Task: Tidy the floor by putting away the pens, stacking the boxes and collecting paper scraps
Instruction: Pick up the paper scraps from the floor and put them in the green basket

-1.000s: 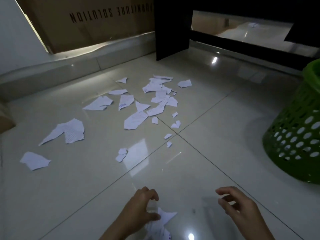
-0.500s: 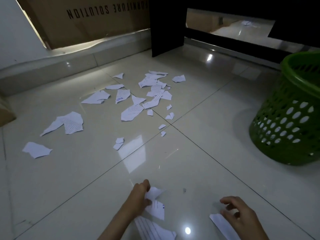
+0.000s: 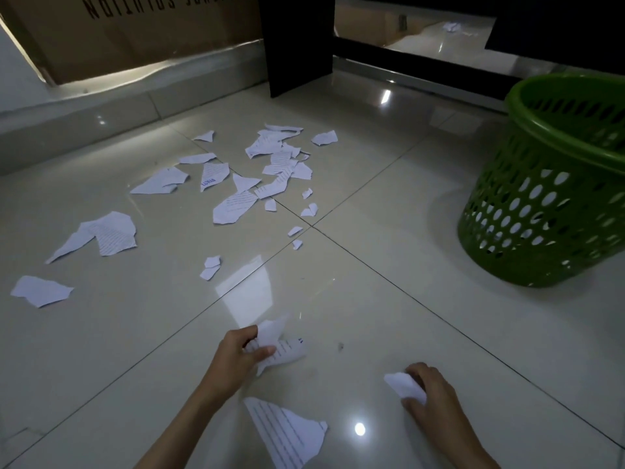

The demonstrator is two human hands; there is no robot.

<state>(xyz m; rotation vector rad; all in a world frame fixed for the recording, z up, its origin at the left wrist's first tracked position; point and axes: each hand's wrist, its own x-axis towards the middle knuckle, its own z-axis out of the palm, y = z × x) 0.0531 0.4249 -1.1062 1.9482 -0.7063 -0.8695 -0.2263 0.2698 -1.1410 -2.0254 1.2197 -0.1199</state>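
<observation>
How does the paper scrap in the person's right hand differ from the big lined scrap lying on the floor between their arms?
The scrap in the right hand is gripped by the right hand and bunched; the big lined scrap lies flat and untouched on the floor. The held scrap looks smaller. Its visible side shows no writing, while the big scrap shows ruled lines. Both are torn white paper.

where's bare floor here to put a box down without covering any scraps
Bare tile lies between the green basket and the scrap cluster, running from the black furniture leg toward the right hand. Left foreground is free too, below the lone scrap. Crowded: centre-left floor, and around the left hand.
</observation>
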